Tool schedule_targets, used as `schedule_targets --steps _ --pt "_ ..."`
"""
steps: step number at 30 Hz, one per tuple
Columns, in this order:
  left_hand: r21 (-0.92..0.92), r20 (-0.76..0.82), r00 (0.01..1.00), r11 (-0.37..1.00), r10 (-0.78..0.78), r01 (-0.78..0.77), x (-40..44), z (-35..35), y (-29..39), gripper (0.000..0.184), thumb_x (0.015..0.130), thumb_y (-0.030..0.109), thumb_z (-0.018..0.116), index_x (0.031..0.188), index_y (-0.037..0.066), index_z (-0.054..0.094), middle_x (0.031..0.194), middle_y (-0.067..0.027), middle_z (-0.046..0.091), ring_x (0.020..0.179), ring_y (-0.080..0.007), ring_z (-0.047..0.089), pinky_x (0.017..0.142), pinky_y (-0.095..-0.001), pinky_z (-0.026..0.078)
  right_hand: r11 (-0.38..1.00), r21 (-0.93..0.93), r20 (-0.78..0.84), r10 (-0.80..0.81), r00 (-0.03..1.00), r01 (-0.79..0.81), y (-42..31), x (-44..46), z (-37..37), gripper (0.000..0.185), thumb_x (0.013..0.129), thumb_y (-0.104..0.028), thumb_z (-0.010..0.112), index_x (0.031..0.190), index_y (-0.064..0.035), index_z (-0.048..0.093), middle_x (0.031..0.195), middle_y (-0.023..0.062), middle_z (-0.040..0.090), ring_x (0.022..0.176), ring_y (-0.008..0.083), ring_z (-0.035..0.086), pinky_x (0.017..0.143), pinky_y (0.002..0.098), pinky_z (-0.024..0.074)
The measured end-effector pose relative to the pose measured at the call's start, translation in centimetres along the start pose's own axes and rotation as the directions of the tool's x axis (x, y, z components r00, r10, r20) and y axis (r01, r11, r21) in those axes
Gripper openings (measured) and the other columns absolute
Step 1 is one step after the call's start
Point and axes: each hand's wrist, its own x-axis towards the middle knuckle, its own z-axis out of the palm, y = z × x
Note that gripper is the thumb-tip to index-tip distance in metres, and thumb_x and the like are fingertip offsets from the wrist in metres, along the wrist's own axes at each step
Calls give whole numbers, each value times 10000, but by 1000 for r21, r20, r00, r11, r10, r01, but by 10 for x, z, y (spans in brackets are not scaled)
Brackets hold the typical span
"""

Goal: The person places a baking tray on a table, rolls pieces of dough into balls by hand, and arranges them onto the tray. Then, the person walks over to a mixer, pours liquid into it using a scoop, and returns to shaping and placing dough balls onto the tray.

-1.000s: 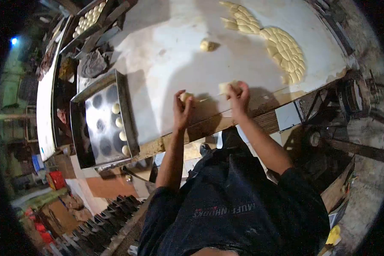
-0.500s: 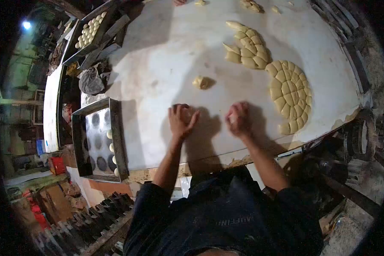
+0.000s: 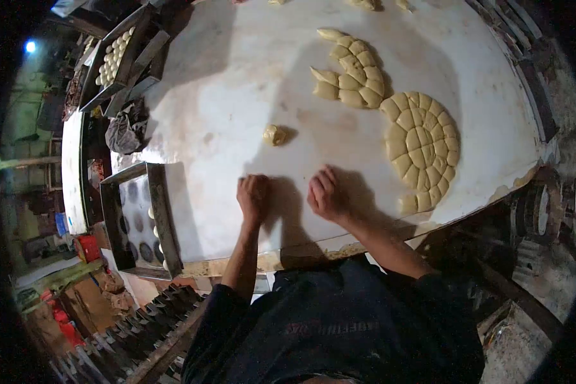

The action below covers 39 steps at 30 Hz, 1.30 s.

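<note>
My left hand (image 3: pixel 254 195) rests on the pale worktop (image 3: pixel 217 160), its fingers curled down over something I cannot make out. To its right my right hand (image 3: pixel 327 194) is also curled on the surface, and its palm side is hidden. Just beyond my hands lies a small lump of dough (image 3: pixel 274 135). Farther right spreads a round slab of dough (image 3: pixel 420 139) cut into several pieces, with a smaller cut section (image 3: pixel 353 72) touching its upper left side.
A metal tray (image 3: pixel 175 238) with dough balls along its right side sits at the worktop's left edge. Behind it are a dark crumpled cloth (image 3: pixel 127 130) and another tray of dough balls (image 3: pixel 113 59). More dough scraps lie at the far edge.
The view has shifted, showing more of the worktop. Both hands have closed downward against the surface; the dough pieces visible in them a second ago are now hidden.
</note>
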Motion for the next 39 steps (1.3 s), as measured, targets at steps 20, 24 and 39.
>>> schedule_targets --steps 20,24,39 --pt "-207 284 956 968 -77 139 -88 -82 -61 373 842 55 564 1211 35 508 1178 -167 532 1116 -309 498 904 -374 466 834 -139 281 550 786 -534 -41 6 -44 116 852 -81 540 924 4 574 955 159 585 885 351 556 826 425 441" --pt "-244 -212 947 951 -242 189 -47 -193 -131 359 818 28 638 1163 10 540 1015 -179 592 913 -312 594 826 -354 475 661 -397 420 748 514 -637 -44 55 -37 181 902 -136 515 952 30 570 891 166 594 699 337 573 692 407 474" --pt "-32 -121 835 843 -536 537 -12 -275 -278 840 656 86 765 1334 -19 281 1084 -252 544 971 -407 551 807 -425 475 894 270 260 -424 867 356 -295 301 253 198 780 -104 639 973 -67 613 1034 126 620 1098 310 533 1077 546 273"
